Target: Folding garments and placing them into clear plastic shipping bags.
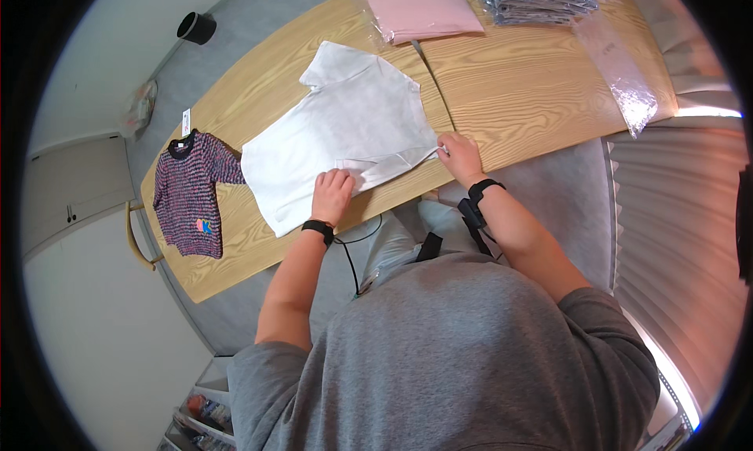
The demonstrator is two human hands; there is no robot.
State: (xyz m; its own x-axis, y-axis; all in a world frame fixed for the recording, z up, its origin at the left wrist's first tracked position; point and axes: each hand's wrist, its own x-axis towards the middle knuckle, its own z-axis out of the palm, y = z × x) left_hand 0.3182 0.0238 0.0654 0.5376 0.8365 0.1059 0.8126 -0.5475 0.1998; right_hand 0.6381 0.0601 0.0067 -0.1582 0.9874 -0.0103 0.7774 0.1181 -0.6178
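Observation:
A white short-sleeved T-shirt lies spread on the wooden table, its near side folded inward. My right hand pinches the shirt's edge at its right end, near the table's front edge. My left hand is closed at the folded near sleeve, fingers bent over the white cloth; its fingertips are partly hidden. To the left lies a dark striped knit top with a colourful patch near its hem. A white tag sticks out from its neck.
A pink garment in clear plastic lies at the far edge, beside a stack of bagged grey garments. An empty-looking clear bag hangs over the right side. A dark strap crosses the table. A black bin stands beyond.

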